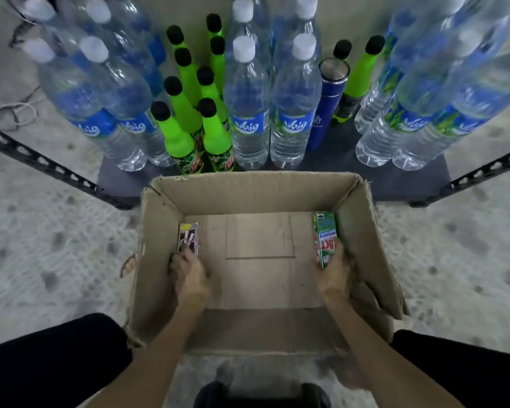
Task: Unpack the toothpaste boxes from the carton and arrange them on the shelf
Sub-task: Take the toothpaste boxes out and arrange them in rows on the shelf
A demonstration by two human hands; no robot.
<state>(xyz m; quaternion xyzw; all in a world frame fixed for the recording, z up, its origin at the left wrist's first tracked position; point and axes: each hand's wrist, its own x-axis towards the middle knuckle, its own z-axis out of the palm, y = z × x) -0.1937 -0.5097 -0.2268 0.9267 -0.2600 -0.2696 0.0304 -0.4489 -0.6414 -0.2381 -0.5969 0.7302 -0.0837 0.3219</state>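
Observation:
An open cardboard carton stands on the floor in front of me, its bottom mostly bare. At the left inner wall lies a dark toothpaste box; my left hand grips its near end. Along the right inner wall is a green, white and red toothpaste box, and my right hand holds its near end with fingers curled round it. Beyond the carton is the low dark shelf, its front strip bare.
The shelf is crowded with clear water bottles, green soda bottles and a blue metal flask. Black perforated frame rails run out on both sides. My dark-trousered knees flank the carton on the speckled floor.

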